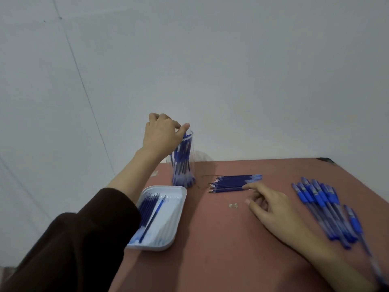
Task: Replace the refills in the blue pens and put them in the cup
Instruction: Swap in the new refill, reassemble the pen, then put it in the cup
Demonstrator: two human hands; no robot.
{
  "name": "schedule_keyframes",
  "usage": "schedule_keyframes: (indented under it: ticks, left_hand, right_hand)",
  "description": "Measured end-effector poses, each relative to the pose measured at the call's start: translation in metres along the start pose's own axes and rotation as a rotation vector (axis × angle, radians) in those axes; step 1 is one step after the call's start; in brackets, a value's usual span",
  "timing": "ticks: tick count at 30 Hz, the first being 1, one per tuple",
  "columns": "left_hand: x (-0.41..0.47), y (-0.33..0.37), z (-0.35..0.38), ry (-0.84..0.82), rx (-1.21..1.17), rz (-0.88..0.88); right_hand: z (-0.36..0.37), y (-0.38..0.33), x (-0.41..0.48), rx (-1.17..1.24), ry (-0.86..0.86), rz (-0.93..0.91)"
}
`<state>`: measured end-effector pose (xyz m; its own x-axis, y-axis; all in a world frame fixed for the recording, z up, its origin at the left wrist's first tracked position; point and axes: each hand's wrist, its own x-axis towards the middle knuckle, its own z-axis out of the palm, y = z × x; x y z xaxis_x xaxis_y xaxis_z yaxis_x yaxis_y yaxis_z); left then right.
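Note:
A clear cup stands at the table's back left, filled with several blue pens. My left hand is over its mouth, thumb and fingers pinched on the top of a blue pen that stands in the cup. A row of several dark blue refills lies to the right of the cup. My right hand rests on the table with relaxed fingers, its index fingertip touching the near end of that row. A fan of several blue pens lies at the right.
A white tray with several refills in it sits at the table's left edge, in front of the cup. Two small clear bits lie on the reddish table. A pale wall rises right behind the table.

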<state>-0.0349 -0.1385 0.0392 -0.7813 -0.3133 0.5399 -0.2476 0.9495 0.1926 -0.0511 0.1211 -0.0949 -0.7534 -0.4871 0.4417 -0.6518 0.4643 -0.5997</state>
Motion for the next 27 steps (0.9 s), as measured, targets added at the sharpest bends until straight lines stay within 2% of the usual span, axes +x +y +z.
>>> schedule_keyframes:
  ticks: [3, 5, 8, 11, 15, 20, 24, 27]
  left_hand:
    - [-0.024, 0.023, 0.006, 0.138, -0.120, 0.105]
    - [-0.049, 0.044, 0.017, 0.164, -0.244, 0.166]
    - [-0.080, 0.071, 0.047, 0.057, -0.402, 0.251]
    - [-0.107, 0.092, 0.076, -0.075, -0.500, 0.311]
    - [-0.134, 0.104, 0.100, -0.149, -0.570, 0.280]
    - [-0.135, 0.098, 0.107, -0.157, -0.576, 0.262]
    - [-0.137, 0.096, 0.100, -0.119, -0.597, 0.232]
    - [-0.137, 0.092, 0.097, -0.109, -0.595, 0.240]
  right_hand:
    - [-0.002, 0.000, -0.002, -0.010, 0.034, -0.002]
    - [-0.004, 0.001, -0.003, -0.038, 0.073, 0.001]
    - [-0.015, 0.004, -0.002, -0.150, 0.202, -0.002]
    - [-0.040, 0.014, -0.005, -0.291, 0.292, 0.105]
    - [-0.085, 0.034, -0.021, -0.457, 0.230, 0.347]
    - [-0.120, 0.043, -0.037, -0.771, -0.029, 0.708]
    - [-0.123, 0.044, -0.036, -0.763, -0.140, 0.792]
    - [-0.125, 0.037, -0.033, -0.754, -0.141, 0.809]
